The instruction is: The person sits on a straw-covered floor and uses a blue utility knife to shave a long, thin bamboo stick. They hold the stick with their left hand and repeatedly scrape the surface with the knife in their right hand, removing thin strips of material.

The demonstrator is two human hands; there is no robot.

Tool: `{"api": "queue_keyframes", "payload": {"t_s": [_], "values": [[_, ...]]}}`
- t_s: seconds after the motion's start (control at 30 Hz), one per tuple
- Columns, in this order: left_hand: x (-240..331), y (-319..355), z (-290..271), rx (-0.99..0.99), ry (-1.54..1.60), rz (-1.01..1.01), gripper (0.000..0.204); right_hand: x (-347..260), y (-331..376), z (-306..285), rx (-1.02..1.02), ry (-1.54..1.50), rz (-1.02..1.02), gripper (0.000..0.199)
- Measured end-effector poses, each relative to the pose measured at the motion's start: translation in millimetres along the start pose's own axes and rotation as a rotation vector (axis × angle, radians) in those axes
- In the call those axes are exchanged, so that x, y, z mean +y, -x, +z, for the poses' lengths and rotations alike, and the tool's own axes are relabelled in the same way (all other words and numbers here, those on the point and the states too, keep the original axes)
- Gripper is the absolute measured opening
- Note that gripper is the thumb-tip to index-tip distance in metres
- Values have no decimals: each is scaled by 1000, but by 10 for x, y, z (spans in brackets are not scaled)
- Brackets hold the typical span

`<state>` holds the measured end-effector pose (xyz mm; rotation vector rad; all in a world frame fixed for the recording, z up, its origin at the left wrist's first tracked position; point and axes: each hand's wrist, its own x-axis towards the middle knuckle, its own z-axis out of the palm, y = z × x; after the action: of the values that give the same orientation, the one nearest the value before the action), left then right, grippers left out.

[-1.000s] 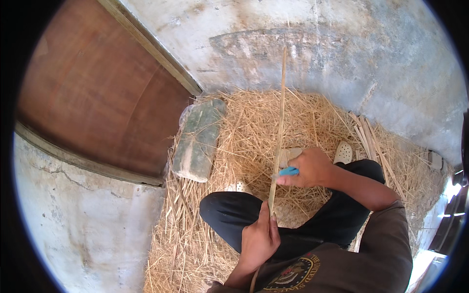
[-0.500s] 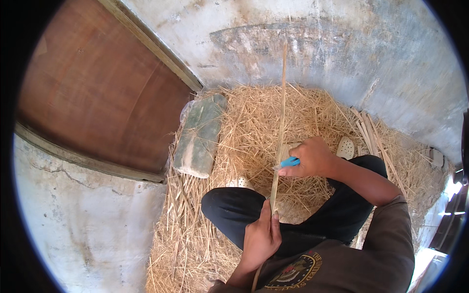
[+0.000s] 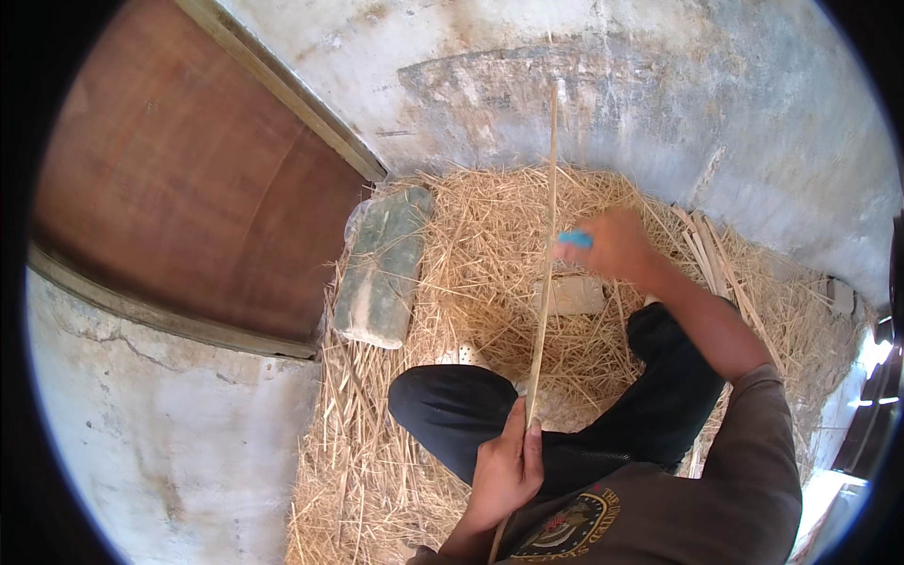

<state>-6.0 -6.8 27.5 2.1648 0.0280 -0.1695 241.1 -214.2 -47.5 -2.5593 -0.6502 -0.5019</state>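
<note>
A long, thin strip of pale wood or bamboo runs from my lap up and away toward the far wall. My left hand is closed around its lower part, thumb and fingers pressed along the sides, and the tail passes below under my forearm. Beyond my knees, my right hand grips a small knife with a blue handle, just right of the strip's upper half. Motion smears this hand, and the blade is not clear. Whether it touches the strip I cannot tell.
Straw-like shavings cover the floor. A worn green-grey block lies at the left, with a tan brick beyond my legs. Several loose strips lean at the right. Ahead rises a stained wall; a brown panel stands left.
My right hand has moved up and away along the strip with the knife, uncovering the tan brick. My left hand holds nearly the same spot; the strip has shifted slightly.
</note>
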Motion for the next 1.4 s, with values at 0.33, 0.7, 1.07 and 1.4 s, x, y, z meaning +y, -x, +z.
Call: {"api": "queue_keyframes", "payload": {"t_s": [0.33,0.7,1.07,1.4], "values": [[-25,90,32,-36,47,-39,35,528,-493,-138,51,60,215,77],[-88,63,87,-112,245,-30,41,551,-319,-403,-5,81,361,71],[-88,55,63,-105,146,-37,43,172,-191,-457,-144,9,114,74],[-150,191,145,-200,61,13,42,1485,-521,-293,115,101,779,85]]}}
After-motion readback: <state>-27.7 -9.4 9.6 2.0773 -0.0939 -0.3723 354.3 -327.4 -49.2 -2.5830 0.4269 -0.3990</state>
